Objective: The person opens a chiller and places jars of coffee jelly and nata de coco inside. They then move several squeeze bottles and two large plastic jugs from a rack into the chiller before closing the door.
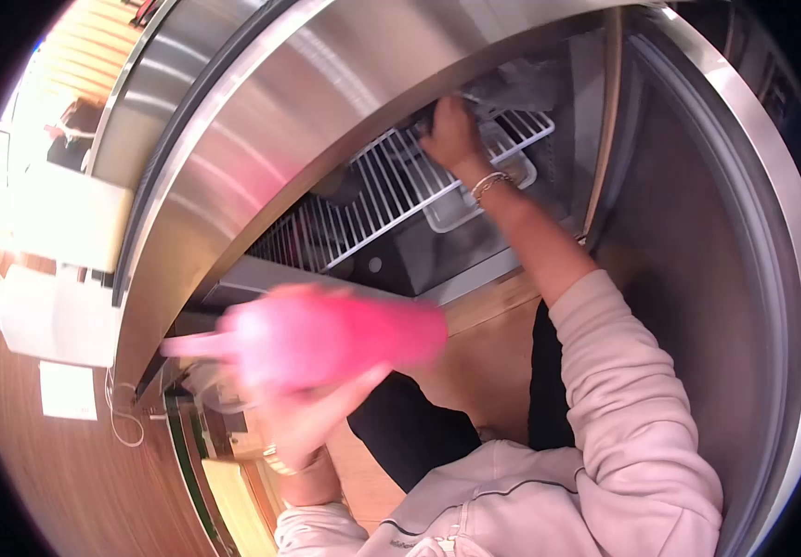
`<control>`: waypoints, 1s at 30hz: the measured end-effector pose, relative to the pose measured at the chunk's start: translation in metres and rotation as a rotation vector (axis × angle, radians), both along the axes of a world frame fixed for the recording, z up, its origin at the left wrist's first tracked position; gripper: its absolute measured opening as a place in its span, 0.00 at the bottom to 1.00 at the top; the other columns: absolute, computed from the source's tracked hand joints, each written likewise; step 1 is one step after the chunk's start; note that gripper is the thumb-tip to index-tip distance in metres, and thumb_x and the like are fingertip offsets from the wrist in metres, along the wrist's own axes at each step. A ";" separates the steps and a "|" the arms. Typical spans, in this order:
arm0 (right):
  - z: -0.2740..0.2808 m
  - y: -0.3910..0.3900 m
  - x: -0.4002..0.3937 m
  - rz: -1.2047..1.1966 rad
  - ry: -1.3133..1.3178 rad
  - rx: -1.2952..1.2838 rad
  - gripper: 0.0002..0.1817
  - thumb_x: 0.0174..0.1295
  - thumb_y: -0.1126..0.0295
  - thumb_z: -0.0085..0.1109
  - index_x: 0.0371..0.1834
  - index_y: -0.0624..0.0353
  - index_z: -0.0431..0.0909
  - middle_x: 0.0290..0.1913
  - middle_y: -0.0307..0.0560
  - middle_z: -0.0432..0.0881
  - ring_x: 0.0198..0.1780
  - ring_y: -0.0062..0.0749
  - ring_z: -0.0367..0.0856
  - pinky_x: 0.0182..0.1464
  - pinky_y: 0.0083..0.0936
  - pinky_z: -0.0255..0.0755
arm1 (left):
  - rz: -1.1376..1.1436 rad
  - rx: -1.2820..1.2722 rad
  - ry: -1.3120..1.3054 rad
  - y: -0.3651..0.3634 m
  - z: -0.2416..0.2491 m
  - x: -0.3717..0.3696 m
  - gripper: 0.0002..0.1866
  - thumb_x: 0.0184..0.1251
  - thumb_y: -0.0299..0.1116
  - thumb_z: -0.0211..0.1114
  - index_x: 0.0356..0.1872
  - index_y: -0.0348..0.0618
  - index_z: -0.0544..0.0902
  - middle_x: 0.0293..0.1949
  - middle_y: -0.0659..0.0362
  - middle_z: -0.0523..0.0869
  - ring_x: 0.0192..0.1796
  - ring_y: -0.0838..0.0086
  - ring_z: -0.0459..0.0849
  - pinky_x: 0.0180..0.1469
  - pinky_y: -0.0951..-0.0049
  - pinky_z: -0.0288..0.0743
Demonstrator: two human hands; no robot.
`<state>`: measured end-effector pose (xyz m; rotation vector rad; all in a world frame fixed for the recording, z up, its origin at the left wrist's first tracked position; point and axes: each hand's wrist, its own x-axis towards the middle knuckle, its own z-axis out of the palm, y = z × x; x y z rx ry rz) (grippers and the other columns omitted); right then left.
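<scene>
My left hand (312, 418) is wrapped around a pink bottle (345, 336) with a narrow tip pointing left; both are blurred by motion in front of the open fridge. My right hand (453, 137) reaches inside the fridge, above the white wire shelf (396, 200). Its fingers are bent beside clear plastic items (512, 93), and whatever they may hold is too dark to make out. Below the shelf, near my right wrist, sits a clear container (453, 212).
The fridge door (697, 251) stands open on the right. A steel counter edge (261, 111) curves over the opening. At the left are a white appliance (57, 311) and a white paper (68, 390). Another person (80, 119) appears at the far upper left.
</scene>
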<state>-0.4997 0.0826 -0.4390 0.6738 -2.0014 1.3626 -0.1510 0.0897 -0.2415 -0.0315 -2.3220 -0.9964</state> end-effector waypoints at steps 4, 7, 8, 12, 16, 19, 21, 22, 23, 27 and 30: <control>0.011 0.007 0.005 0.060 -0.055 -0.005 0.34 0.51 0.73 0.66 0.62 0.71 0.64 0.51 0.72 0.76 0.55 0.66 0.76 0.60 0.48 0.72 | 0.172 0.300 -0.032 -0.021 -0.072 -0.090 0.24 0.52 0.26 0.81 0.49 0.34 0.80 0.43 0.57 0.87 0.45 0.75 0.85 0.52 0.72 0.79; 0.014 0.009 0.006 0.110 -0.095 -0.064 0.34 0.52 0.72 0.65 0.63 0.70 0.63 0.52 0.72 0.75 0.55 0.66 0.76 0.60 0.49 0.72 | 0.201 0.050 0.081 -0.070 -0.101 -0.169 0.24 0.51 0.28 0.82 0.47 0.33 0.80 0.41 0.58 0.87 0.43 0.74 0.85 0.49 0.71 0.78; 0.014 0.008 0.007 0.116 -0.109 -0.059 0.34 0.53 0.72 0.65 0.63 0.70 0.63 0.52 0.73 0.75 0.55 0.66 0.76 0.60 0.49 0.72 | 0.224 -0.033 0.099 -0.099 -0.118 -0.201 0.25 0.49 0.28 0.83 0.47 0.33 0.80 0.46 0.55 0.87 0.47 0.70 0.85 0.53 0.68 0.77; 0.014 0.008 0.004 0.168 -0.212 -0.019 0.33 0.54 0.71 0.64 0.64 0.68 0.64 0.54 0.74 0.75 0.56 0.67 0.76 0.60 0.50 0.71 | 0.164 0.095 0.099 -0.086 -0.117 -0.247 0.31 0.48 0.35 0.84 0.50 0.31 0.79 0.51 0.49 0.85 0.54 0.62 0.83 0.60 0.63 0.73; 0.010 0.005 0.004 0.124 -0.087 -0.096 0.34 0.53 0.71 0.63 0.65 0.69 0.64 0.56 0.75 0.74 0.57 0.68 0.75 0.62 0.50 0.71 | 0.116 0.151 0.104 -0.115 -0.142 -0.298 0.37 0.46 0.44 0.85 0.53 0.30 0.78 0.52 0.45 0.85 0.56 0.57 0.82 0.62 0.62 0.71; 0.010 0.003 0.003 0.119 -0.119 -0.039 0.35 0.55 0.70 0.64 0.66 0.70 0.63 0.57 0.75 0.74 0.58 0.69 0.75 0.63 0.51 0.69 | 0.173 0.006 0.023 -0.109 -0.136 -0.293 0.40 0.47 0.48 0.83 0.54 0.29 0.76 0.52 0.42 0.84 0.57 0.54 0.82 0.62 0.60 0.71; 0.008 0.000 0.004 0.076 -0.072 -0.054 0.37 0.55 0.68 0.65 0.67 0.70 0.62 0.58 0.74 0.74 0.59 0.68 0.75 0.64 0.50 0.69 | 0.217 -0.044 -0.076 -0.092 -0.123 -0.275 0.40 0.49 0.50 0.82 0.55 0.29 0.76 0.52 0.40 0.84 0.58 0.51 0.81 0.63 0.59 0.70; 0.004 -0.003 0.001 0.056 -0.045 -0.065 0.38 0.55 0.67 0.66 0.67 0.70 0.61 0.58 0.74 0.74 0.59 0.67 0.74 0.64 0.49 0.69 | 0.227 -0.027 -0.120 -0.087 -0.121 -0.268 0.41 0.50 0.51 0.81 0.55 0.28 0.75 0.51 0.39 0.83 0.58 0.49 0.81 0.63 0.58 0.70; -0.001 -0.004 0.001 0.043 -0.047 -0.029 0.37 0.55 0.65 0.67 0.66 0.71 0.63 0.58 0.73 0.75 0.60 0.66 0.74 0.64 0.49 0.69 | 0.218 -0.036 -0.152 -0.083 -0.118 -0.258 0.41 0.51 0.52 0.80 0.56 0.28 0.75 0.52 0.39 0.83 0.59 0.47 0.80 0.64 0.57 0.69; -0.015 -0.008 -0.007 0.028 -0.033 0.135 0.33 0.53 0.59 0.71 0.58 0.69 0.75 0.56 0.66 0.79 0.61 0.62 0.75 0.64 0.47 0.68 | 0.114 -0.208 -0.167 -0.034 -0.099 -0.162 0.36 0.57 0.47 0.76 0.63 0.37 0.75 0.63 0.41 0.76 0.69 0.49 0.70 0.71 0.55 0.64; -0.009 -0.002 0.001 -0.002 0.049 0.101 0.29 0.52 0.58 0.71 0.55 0.64 0.81 0.55 0.62 0.82 0.60 0.62 0.76 0.64 0.49 0.67 | -0.468 -0.144 -0.247 -0.005 -0.024 -0.057 0.18 0.61 0.33 0.73 0.52 0.40 0.84 0.52 0.54 0.87 0.54 0.58 0.86 0.59 0.64 0.79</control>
